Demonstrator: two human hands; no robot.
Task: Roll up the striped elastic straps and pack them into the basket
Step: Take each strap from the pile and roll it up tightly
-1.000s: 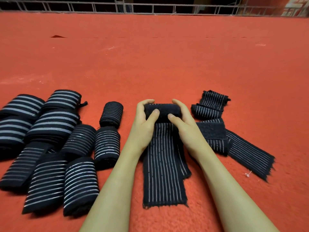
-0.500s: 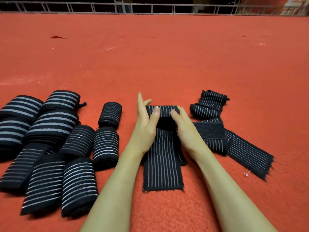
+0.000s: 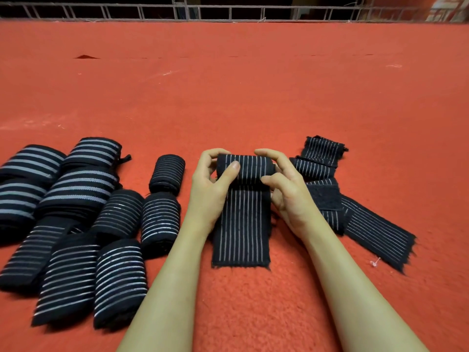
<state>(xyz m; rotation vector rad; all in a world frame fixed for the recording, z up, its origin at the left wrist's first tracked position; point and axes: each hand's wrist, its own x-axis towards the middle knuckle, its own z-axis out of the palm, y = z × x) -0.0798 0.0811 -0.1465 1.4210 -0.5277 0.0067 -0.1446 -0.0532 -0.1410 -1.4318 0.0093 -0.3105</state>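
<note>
Your left hand (image 3: 212,185) and right hand (image 3: 288,191) both grip the rolled part of the black elastic strap with thin white stripes (image 3: 242,212), one hand at each end of the roll, thumbs on top and fingers curled behind. The roll sits at the far end of the strap; approx. the near half lies flat on the red fuzzy carpet (image 3: 253,97), its frayed end toward you, about mid-way btw. the carpet's left and right edges.

Progress, as I judge it: this strap is half rolled. Toward the left edge lie many finished rolls (image 3: 119,252), soft thick cylinders, some with wide grey stripes, some with fine silver ones, packed close and touching. Just beside your right hand wait the unrolled straps (image 3: 355,212), flat and partly folded, one with a plain black fuzzy patch, prob. hook-and-loop, and with frayed ends. So at least one or two are left to roll.

No basket is in view, so packing is not yet begun.

The material looks stretchy and ribbed; the carpet is rough pile. A metal railing (image 3: 228,11) runs along the far edge.
</note>
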